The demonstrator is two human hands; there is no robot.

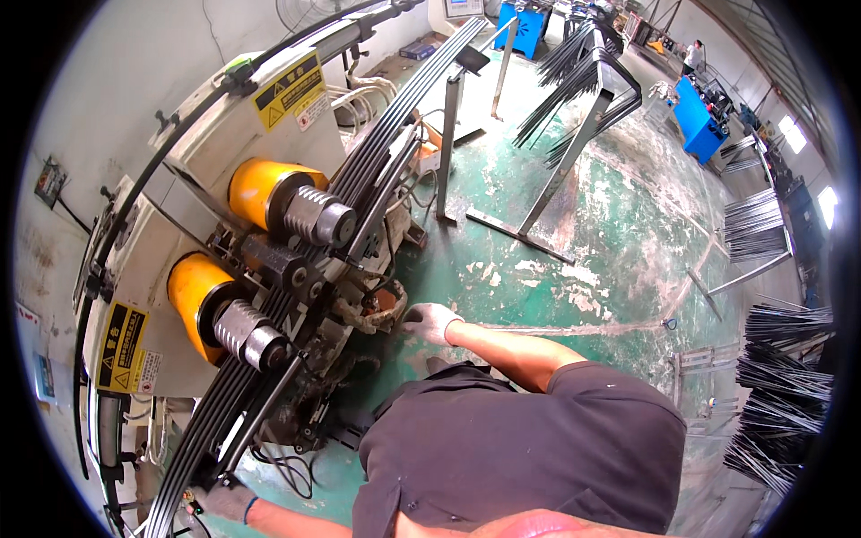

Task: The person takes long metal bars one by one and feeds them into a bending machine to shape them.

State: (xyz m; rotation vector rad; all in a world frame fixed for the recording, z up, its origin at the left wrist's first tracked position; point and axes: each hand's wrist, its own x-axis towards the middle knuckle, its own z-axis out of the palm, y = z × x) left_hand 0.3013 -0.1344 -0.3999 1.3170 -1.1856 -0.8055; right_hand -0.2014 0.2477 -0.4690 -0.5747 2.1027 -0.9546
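My left hand (pixel 226 503), in a grey work glove, is at the near end of a machine, beside a small control with coloured buttons (pixel 190 502) and a row of long dark metal bars (pixel 202 439). Its fingers are in shadow, and whether they press or grip anything I cannot make out. My right hand (pixel 433 324), in a pale glove, hangs beside the machine's right side with loose fingers and nothing visible in it. The bars run lengthwise past two yellow-collared spindles (pixel 269 193) (pixel 199 291) with ridged steel rollers (pixel 320 217) (pixel 251 334).
Beyond the machine, the bars extend past a metal stand (pixel 448 152). A rack (pixel 574 134) of bent black rods stands on the worn green floor (pixel 502 287). Bundles of rods (pixel 780 394) lie far right. Blue machines (pixel 700 118) and a person (pixel 693 56) are in the distance.
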